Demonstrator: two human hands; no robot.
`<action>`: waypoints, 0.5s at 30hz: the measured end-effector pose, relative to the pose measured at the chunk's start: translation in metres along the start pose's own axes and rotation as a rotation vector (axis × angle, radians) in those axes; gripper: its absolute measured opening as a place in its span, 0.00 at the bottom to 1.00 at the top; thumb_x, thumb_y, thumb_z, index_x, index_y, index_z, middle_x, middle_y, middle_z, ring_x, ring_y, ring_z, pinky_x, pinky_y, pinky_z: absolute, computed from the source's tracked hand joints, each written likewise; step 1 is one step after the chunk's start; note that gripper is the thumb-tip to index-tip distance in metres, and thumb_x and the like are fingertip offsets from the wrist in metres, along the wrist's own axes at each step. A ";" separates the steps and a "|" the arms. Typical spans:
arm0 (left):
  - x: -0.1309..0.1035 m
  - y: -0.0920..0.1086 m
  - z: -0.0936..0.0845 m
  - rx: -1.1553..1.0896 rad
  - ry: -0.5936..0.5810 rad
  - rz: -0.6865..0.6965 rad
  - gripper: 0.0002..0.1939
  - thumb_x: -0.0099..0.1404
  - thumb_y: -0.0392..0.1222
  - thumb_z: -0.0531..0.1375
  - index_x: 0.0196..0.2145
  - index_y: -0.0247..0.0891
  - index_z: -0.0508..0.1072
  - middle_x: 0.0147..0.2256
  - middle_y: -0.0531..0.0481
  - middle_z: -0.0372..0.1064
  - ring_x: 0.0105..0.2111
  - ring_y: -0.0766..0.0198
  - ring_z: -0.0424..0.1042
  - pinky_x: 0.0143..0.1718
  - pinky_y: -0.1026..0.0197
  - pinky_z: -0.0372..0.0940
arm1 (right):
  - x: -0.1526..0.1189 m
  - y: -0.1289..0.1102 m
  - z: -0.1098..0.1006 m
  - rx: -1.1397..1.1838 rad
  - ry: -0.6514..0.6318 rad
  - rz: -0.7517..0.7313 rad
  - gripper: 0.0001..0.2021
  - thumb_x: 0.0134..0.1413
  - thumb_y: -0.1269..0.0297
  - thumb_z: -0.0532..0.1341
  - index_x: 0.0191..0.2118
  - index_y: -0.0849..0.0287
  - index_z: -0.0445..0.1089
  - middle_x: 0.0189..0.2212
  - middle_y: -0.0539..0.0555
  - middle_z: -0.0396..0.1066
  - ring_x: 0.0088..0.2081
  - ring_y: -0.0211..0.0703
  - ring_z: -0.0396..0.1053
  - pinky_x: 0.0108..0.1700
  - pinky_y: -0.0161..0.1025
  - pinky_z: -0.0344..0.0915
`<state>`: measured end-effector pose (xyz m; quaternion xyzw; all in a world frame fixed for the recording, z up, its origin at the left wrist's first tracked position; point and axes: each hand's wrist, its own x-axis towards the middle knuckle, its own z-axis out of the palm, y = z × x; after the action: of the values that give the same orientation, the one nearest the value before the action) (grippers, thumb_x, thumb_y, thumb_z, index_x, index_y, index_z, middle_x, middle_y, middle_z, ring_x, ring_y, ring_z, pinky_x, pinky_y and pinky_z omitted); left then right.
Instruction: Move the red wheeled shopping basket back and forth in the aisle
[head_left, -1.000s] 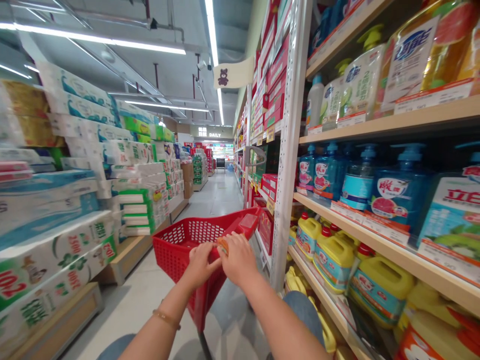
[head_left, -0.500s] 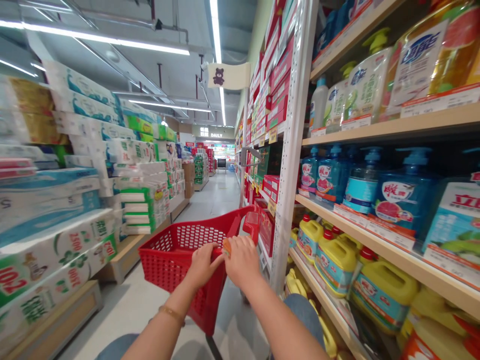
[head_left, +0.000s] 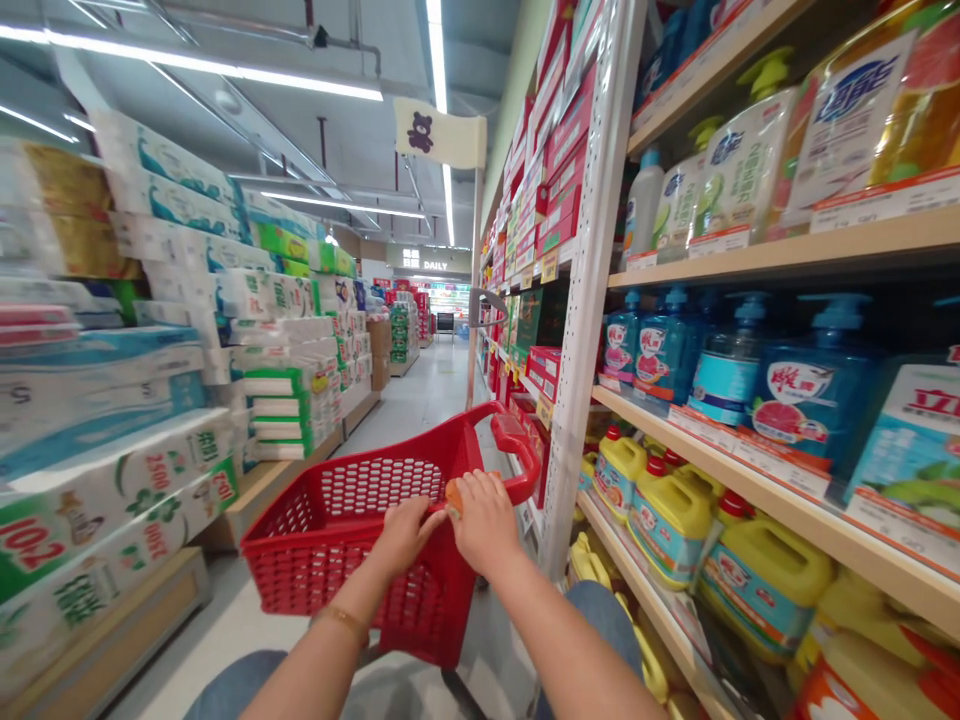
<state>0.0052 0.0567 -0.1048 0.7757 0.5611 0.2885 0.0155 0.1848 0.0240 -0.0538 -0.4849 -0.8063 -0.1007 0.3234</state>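
Note:
A small red plastic shopping cart (head_left: 330,560) with a perforated basket stands in front of me, turned so its red handle loop (head_left: 521,465) lies to the right. My left hand (head_left: 409,535) is closed at the cart's near rim, its thumb pointing toward the other hand. Right beside it, my right hand (head_left: 484,520) wraps over the rim. A small orange piece (head_left: 454,495) shows by its fingers; whether it belongs to the cart I cannot tell. The handle loop is apart from both hands. A cream flag (head_left: 439,135) with a bear rises on a pole beyond the cart.
Stacked tissue packs (head_left: 120,480) on low wooden platforms line the left. Close on the right, a shelf (head_left: 750,440) holds blue pump bottles (head_left: 810,380) and yellow jugs (head_left: 660,510). A white perforated post (head_left: 581,330) stands near the cart. The aisle floor (head_left: 431,385) runs ahead.
The cart has turned, its basket swinging left and nearer while the handle loop shows more to the right. The flag has shifted slightly left. Both hands keep their grip.

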 end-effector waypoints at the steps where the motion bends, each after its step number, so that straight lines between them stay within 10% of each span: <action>1: -0.003 -0.004 -0.002 0.035 -0.010 -0.019 0.19 0.69 0.53 0.45 0.32 0.40 0.67 0.33 0.49 0.71 0.36 0.59 0.69 0.39 0.58 0.56 | 0.001 0.007 -0.004 -0.014 0.031 0.027 0.22 0.60 0.60 0.55 0.57 0.63 0.65 0.56 0.60 0.66 0.60 0.50 0.56 0.66 0.47 0.39; 7: -0.004 0.001 0.001 0.133 -0.012 -0.104 0.21 0.71 0.53 0.43 0.30 0.39 0.66 0.33 0.48 0.73 0.37 0.58 0.71 0.35 0.60 0.52 | 0.004 0.016 -0.004 -0.075 0.077 0.187 0.24 0.57 0.64 0.57 0.57 0.70 0.64 0.57 0.66 0.64 0.62 0.55 0.53 0.66 0.51 0.38; 15: -0.021 -0.017 -0.009 0.194 -0.037 -0.166 0.22 0.70 0.55 0.43 0.30 0.40 0.69 0.35 0.48 0.75 0.40 0.57 0.71 0.38 0.59 0.53 | -0.002 0.011 0.013 0.036 0.014 -0.010 0.22 0.61 0.59 0.55 0.59 0.60 0.64 0.58 0.58 0.64 0.62 0.48 0.55 0.66 0.47 0.40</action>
<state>-0.0179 0.0418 -0.1121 0.7295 0.6484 0.2164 -0.0253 0.1891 0.0346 -0.0671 -0.4745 -0.8080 -0.0912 0.3370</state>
